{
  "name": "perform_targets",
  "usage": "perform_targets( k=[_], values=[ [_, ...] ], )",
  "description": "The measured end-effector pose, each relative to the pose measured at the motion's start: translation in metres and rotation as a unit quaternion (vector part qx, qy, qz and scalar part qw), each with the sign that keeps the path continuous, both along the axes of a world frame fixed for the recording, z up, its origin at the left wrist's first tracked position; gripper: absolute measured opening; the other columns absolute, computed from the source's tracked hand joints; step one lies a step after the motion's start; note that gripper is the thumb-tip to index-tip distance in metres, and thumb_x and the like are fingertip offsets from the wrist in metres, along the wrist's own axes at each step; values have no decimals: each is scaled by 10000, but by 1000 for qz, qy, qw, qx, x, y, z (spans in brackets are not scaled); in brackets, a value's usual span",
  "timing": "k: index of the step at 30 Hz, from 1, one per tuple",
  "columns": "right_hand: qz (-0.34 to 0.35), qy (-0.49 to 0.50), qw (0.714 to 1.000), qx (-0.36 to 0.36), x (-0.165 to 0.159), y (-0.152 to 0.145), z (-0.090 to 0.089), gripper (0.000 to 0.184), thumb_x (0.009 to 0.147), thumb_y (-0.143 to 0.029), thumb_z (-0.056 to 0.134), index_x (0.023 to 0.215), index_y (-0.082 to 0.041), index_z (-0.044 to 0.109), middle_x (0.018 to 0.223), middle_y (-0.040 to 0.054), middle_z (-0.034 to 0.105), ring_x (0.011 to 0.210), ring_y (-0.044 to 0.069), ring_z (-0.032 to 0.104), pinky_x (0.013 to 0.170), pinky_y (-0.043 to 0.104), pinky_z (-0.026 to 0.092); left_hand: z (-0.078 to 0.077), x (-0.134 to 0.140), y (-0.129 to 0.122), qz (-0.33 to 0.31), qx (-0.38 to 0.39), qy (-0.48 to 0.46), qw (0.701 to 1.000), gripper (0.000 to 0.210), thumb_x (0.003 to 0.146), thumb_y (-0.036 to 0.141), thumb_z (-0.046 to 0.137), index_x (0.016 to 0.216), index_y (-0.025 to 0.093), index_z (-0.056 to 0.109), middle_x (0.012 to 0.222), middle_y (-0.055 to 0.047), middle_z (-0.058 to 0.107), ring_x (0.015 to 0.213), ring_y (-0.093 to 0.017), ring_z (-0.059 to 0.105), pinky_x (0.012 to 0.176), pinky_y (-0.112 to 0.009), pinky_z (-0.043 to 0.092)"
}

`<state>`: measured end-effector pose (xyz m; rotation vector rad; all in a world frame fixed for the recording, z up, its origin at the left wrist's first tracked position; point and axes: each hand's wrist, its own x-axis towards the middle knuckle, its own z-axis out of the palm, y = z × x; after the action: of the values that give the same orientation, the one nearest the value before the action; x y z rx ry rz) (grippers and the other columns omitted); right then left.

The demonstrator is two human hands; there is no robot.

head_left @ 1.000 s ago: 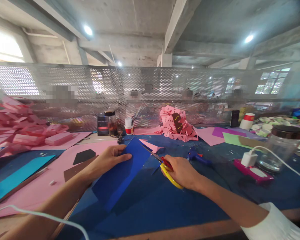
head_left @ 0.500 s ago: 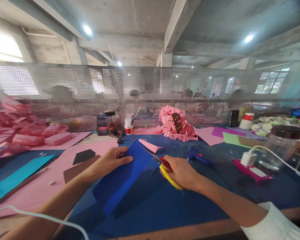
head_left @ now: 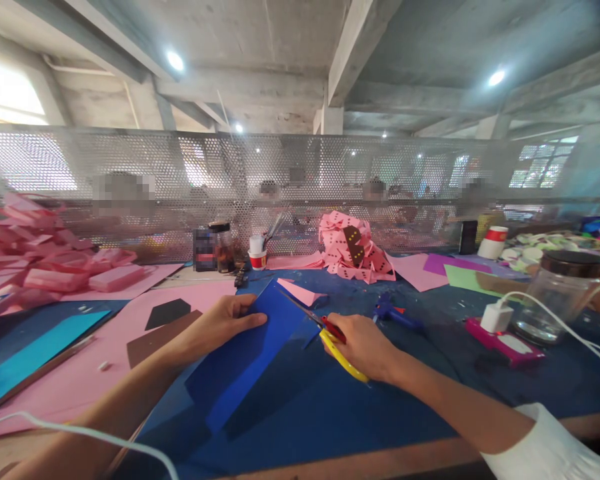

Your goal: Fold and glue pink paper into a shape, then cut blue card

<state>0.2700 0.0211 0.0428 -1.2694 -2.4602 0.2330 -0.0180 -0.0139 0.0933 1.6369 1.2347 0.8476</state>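
Note:
My left hand [head_left: 233, 325] grips a sheet of blue paper [head_left: 257, 363] near its far left edge, thumb on top and fingers underneath. The sheet slants down towards me. Scissors [head_left: 341, 359] with yellow and red handles are in my right hand [head_left: 363, 340], its fingers wrapped in the loops. Their blades reach up and left to the right edge of the blue paper and look nearly closed. Just beyond the blade tips lies a folded pink paper piece [head_left: 300, 292]. A blue glue gun [head_left: 396, 312] rests on the mat to the right of my right hand.
Pink paper shapes [head_left: 55, 260] are heaped at the left. A pink dotted paper model [head_left: 353, 248] stands at the back before a perforated screen [head_left: 290, 160]. On the right are a glass jar [head_left: 555, 300] and a magenta power strip [head_left: 505, 343] with a white cable.
The scissors' yellow handle has shifted slightly down and right, and the blades sit closer together. My left hand and the blue paper have barely moved.

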Motion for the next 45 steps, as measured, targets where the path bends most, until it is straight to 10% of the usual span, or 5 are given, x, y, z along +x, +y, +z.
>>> perform_targets(
  k=[45],
  values=[
    [-4,-30,999,31,0,3,-2,217,960,-401,545,933,-212,648,856,54,768,773,219,723,620,275,301,-8,-5,5,-11,4,10,1000,430,750,552,784,959,180,729,805,-59,753,772,-265,714,635,-325,567]
  ],
)
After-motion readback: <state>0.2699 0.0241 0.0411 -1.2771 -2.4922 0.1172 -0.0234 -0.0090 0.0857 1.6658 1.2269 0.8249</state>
